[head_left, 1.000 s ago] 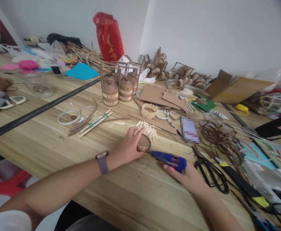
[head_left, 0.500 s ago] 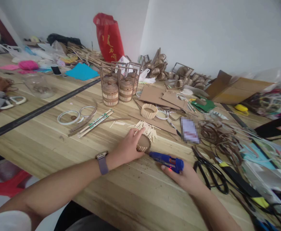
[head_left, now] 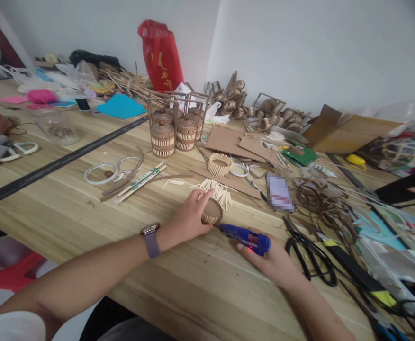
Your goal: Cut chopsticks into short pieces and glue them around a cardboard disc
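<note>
My left hand (head_left: 189, 217) is wrapped round a small round cardboard ring lined with short wooden sticks (head_left: 212, 213), holding it on the wooden table (head_left: 68, 208). A watch sits on that wrist. My right hand (head_left: 269, 260) grips a blue hot glue gun (head_left: 246, 236), lying low over the table, its nozzle touching the ring's near edge. A loose pile of short sticks (head_left: 220, 190) lies just behind the ring.
A finished stick ring (head_left: 220, 164) and cardboard sheets (head_left: 236, 141) lie beyond. Small lidded stick baskets (head_left: 174, 130) stand further back, a red bag (head_left: 161, 52) by the wall. Black scissors (head_left: 312, 258), brown strips and cables crowd the right. Tape rolls (head_left: 101, 172) lie left.
The right hand and glue gun have slid slightly left, closing on the ring. The left hand has stayed put.
</note>
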`<state>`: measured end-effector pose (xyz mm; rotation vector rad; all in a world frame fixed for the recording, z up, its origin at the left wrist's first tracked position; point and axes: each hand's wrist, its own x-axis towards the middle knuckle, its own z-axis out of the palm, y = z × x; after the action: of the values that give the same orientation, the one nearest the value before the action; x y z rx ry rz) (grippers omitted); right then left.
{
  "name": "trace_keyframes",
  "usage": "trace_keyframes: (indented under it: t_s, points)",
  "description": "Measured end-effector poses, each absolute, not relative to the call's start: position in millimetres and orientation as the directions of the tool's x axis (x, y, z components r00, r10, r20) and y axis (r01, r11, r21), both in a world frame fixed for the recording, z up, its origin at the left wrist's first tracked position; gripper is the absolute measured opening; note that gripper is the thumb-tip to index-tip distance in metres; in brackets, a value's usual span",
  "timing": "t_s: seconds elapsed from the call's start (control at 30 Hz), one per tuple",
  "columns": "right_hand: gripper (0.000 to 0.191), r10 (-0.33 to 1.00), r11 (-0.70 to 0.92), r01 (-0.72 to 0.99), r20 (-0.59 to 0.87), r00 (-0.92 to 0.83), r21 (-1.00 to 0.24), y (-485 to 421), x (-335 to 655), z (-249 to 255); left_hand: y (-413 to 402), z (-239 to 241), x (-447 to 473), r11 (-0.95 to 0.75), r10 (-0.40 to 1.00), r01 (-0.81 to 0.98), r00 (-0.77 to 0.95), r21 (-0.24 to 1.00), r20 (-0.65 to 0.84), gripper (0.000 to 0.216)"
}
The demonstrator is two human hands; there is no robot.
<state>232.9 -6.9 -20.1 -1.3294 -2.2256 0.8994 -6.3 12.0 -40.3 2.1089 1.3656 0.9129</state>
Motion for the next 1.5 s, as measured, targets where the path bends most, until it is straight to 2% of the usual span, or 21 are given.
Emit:
trace_keyframes:
  t_s: [1.17,1.27,1.37,1.43,1.5]
  points:
    - [0.024,0.889,0.375,0.673,0.043,-0.456,-0.637,-8.9,231.2,-17.9,11.5,-39.7,-7.4,-0.41,0.912,0.621,0.295,0.668,0.285,0.091]
    - [0.027,0.92,0.325,0.671,0.057,-0.388,-0.667,-8.5,231.0,-19.9,12.1,-40.3,-7.6,-0.42,0.907,0.615,0.298,0.667,0.297,0.091]
    - [0.034,0.973,0.203,0.63,0.085,-0.213,-0.75,-6.0,237.3,-21.2,12.3,-40.1,-7.7,-0.426,0.905,0.617,0.302,0.662,0.301,0.091]
    - [0.039,0.987,0.108,0.594,0.013,-0.162,-0.797,-4.1,244.5,-19.7,12.1,-39.3,-7.8,-0.423,0.906,0.629,0.304,0.652,0.294,0.091]
    - [0.046,0.965,0.046,0.549,-0.106,-0.241,-0.835,-3.0,251.1,-16.1,11.8,-38.5,-7.8,-0.416,0.909,0.639,0.304,0.647,0.284,0.092]
